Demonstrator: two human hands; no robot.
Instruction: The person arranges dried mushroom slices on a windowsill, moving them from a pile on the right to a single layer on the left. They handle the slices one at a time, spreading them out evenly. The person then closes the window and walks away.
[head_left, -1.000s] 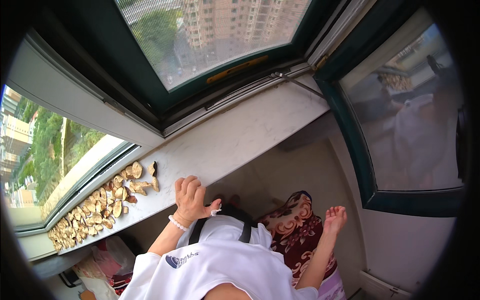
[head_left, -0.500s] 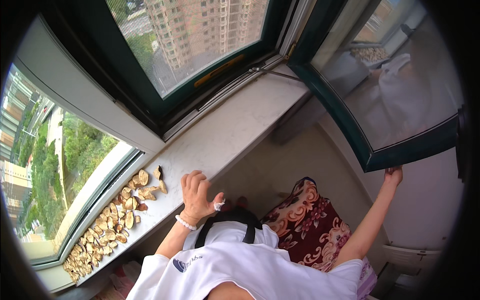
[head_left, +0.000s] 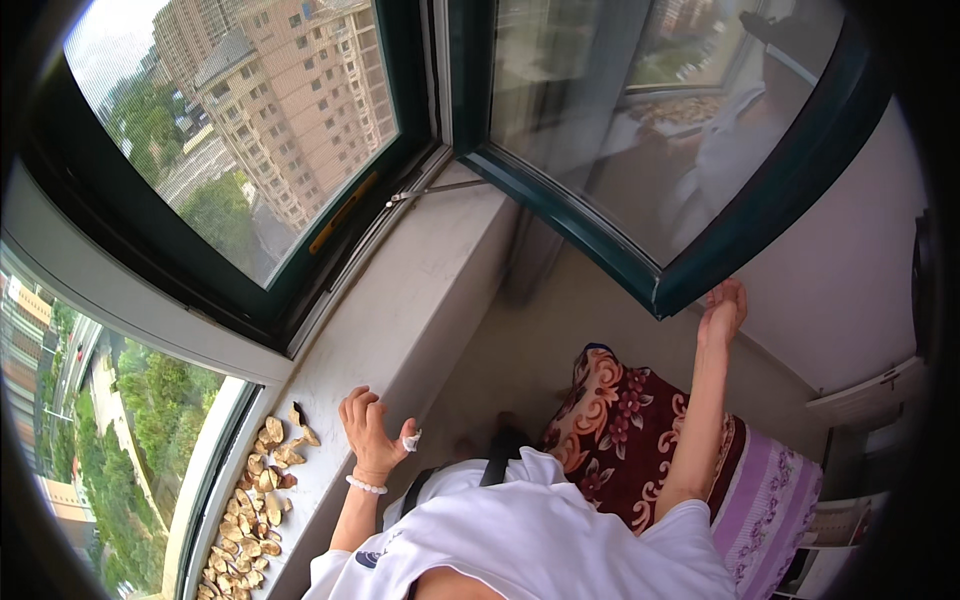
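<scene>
My right hand (head_left: 722, 312), arm stretched out to the right, grips the lower edge of a window sash (head_left: 652, 284) with a dark green frame; its fingertips are partly hidden by the frame. The sash stands swung inward, its glass full of reflections. Over the front edge of the marble windowsill (head_left: 400, 300) hovers my left hand (head_left: 372, 432), fingers loosely bent and thumb apart, holding nothing. Something white (head_left: 411, 441) is wrapped round its thumb tip, and a white bead bracelet (head_left: 366, 485) circles the wrist. Dried brown slices (head_left: 245, 520) lie on the sill to its left.
A metal stay arm (head_left: 435, 190) links the sash to the window frame. Beside it is a screened window (head_left: 240, 130). Below the sash lies a dark red floral cloth (head_left: 630, 430), next to a purple and white one (head_left: 775, 490). A pale wall (head_left: 800, 330) rises at the right.
The view has turned to the right, so the window and the sash sit further left. My right hand still holds the sash's lower edge. My left hand keeps its loose, bent shape.
</scene>
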